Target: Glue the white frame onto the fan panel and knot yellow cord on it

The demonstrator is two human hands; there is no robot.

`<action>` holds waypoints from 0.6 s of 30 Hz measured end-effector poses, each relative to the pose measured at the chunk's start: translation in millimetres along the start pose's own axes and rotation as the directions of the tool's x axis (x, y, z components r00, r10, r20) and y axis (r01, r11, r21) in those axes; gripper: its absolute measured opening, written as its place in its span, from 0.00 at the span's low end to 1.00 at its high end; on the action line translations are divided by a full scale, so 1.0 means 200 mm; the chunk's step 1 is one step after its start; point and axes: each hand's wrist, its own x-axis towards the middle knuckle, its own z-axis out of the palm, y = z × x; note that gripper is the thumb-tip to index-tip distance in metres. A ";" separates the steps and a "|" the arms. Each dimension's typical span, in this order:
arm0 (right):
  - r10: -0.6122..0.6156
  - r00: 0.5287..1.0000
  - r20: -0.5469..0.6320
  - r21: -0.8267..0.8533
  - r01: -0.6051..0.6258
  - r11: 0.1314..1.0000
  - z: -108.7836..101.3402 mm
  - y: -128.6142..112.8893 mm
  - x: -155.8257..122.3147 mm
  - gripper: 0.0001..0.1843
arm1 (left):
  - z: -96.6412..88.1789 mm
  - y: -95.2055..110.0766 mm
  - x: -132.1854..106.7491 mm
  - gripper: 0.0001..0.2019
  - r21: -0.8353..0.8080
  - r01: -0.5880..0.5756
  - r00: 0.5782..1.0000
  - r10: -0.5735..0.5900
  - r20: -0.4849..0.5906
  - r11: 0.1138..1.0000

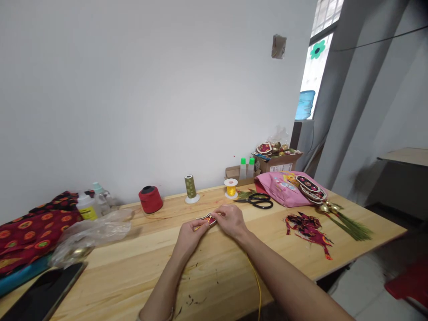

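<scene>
Both hands meet over the middle of the table around a small dark-red fabric piece [211, 220] with a pale edge and a yellow cord across it. My left hand [191, 234] pinches its left end between thumb and fingers. My right hand [230, 220] is closed at its right end; the fingertips partly cover the piece, and whether they also grip the cord cannot be made out. A length of yellow cord [258, 285] hangs below my right forearm, over the table's front edge.
Behind the hands stand a red thread cone [150, 199], a green thread spool [190, 186], a yellow cord spool [231, 189] and black scissors [261, 200]. Fabric scraps [309, 232], a pink bag [279, 189] and green tassels [352, 226] lie right. A phone [45, 292] and patterned cloth [36, 234] lie left.
</scene>
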 end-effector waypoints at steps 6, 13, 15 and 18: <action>-0.105 0.994 0.028 -0.051 0.107 0.993 -0.01 -0.03 -0.02 0.10 | 0.00 -0.03 0.02 0.07 0.045 -0.001 0.998 0.004 -0.059 0.999; 0.002 1.000 0.029 -0.132 0.002 0.991 0.00 -0.03 -0.01 0.10 | 0.00 -0.03 0.02 0.11 0.027 -0.002 0.999 0.003 -0.033 1.000; 0.065 0.997 0.038 -0.116 -0.061 0.991 0.00 -0.02 0.00 0.10 | -0.01 -0.02 0.02 0.14 0.006 -0.002 1.000 0.002 -0.006 1.000; 0.119 0.992 0.046 -0.100 -0.114 0.988 -0.01 -0.01 0.01 0.11 | -0.01 -0.02 0.01 0.17 -0.016 0.007 1.000 -0.007 0.029 1.000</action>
